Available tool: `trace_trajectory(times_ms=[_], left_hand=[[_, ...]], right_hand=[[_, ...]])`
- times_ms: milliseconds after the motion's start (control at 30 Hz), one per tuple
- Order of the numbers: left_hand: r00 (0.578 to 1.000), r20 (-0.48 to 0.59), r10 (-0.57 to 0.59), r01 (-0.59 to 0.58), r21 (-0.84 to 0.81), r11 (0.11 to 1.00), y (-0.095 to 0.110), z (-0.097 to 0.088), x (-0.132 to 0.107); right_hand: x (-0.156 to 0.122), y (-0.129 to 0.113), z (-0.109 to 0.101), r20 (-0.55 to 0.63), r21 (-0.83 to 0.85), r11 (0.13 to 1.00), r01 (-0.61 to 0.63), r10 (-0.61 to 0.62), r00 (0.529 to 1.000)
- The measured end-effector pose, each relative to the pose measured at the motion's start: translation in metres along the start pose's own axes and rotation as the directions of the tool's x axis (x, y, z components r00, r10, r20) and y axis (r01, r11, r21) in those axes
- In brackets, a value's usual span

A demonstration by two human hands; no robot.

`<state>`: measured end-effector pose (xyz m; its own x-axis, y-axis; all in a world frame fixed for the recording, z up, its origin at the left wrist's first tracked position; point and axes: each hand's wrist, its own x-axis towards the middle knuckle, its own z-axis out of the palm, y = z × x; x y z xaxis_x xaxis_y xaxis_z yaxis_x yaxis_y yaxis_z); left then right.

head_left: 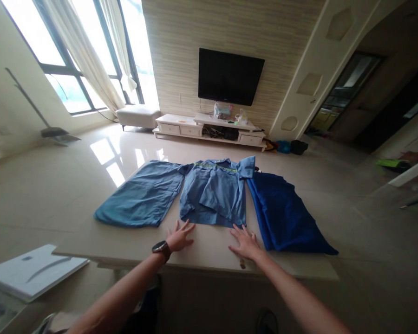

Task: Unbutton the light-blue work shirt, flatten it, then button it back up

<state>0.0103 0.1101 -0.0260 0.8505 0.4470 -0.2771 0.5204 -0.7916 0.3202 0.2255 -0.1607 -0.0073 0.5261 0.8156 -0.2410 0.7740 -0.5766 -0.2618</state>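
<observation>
Left hand (pixel 179 237) and right hand (pixel 245 243) lay open and empty at 6 o'clock of the folded shirt (pixel 214 192), where one uneven tug could spoil its folds.

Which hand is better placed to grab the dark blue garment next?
Likely right: the right hand lies open on the table just beside the dark blue garment, while the left hand rests beyond the middle shirt, farther away.

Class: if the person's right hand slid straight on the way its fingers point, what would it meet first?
Most likely the near hem of the folded light-blue shirt in the middle. The right hand lies flat on the table, just short of it. The dark-blue garment lies right of that line.
</observation>
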Motion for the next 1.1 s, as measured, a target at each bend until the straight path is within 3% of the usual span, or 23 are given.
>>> trace_trajectory(times_ms=[33,100,233,300,400,600,700,767,967,1100], left_hand=[[0.999,-0.009,-0.039,0.040,0.011,0.999,-0.001,0.016,-0.005],[0.995,-0.079,-0.056,0.058,0.015,0.998,0.001,0.025,-0.003],[0.968,-0.245,-0.058,0.067,0.030,0.997,0.003,-0.003,0.033],[0.971,-0.210,-0.112,0.117,0.009,0.993,-0.002,-0.014,0.051],[0.977,-0.175,-0.125,0.129,0.011,0.992,-0.012,-0.015,0.064],[0.979,-0.197,-0.045,0.058,0.064,0.996,-0.018,-0.009,0.059],[0.985,-0.172,-0.014,0.028,0.082,0.996,-0.016,-0.006,0.043],[0.988,-0.155,0.005,0.010,0.090,0.996,-0.015,-0.001,0.024],[0.999,-0.048,0.018,-0.012,0.106,0.994,-0.019,0.020,-0.066],[1.000,-0.001,0.013,-0.013,0.032,0.999,-0.025,0.025,-0.112]], right_hand=[[-0.004,0.007,0.018,-0.010,-0.011,1.000,-0.019,0.019,1.000],[0.001,0.016,0.030,-0.049,-0.031,0.999,-0.021,0.019,0.999],[0.022,0.019,0.013,-0.061,-0.094,0.995,-0.038,0.032,0.998],[0.027,0.019,0.007,-0.051,-0.135,0.990,-0.037,0.030,0.998],[0.030,0.025,0.010,-0.081,-0.139,0.990,-0.024,0.013,0.997],[0.057,0.041,0.021,-0.241,-0.066,0.996,-0.068,0.050,0.969],[0.052,0.040,0.030,-0.236,-0.036,0.996,-0.085,0.074,0.969],[0.033,0.035,0.038,-0.228,-0.037,0.996,-0.080,0.070,0.971],[-0.067,0.023,0.056,-0.094,-0.116,0.993,0.007,-0.018,0.995],[-0.116,0.026,0.058,-0.104,0.012,1.000,-0.003,0.004,0.995]])
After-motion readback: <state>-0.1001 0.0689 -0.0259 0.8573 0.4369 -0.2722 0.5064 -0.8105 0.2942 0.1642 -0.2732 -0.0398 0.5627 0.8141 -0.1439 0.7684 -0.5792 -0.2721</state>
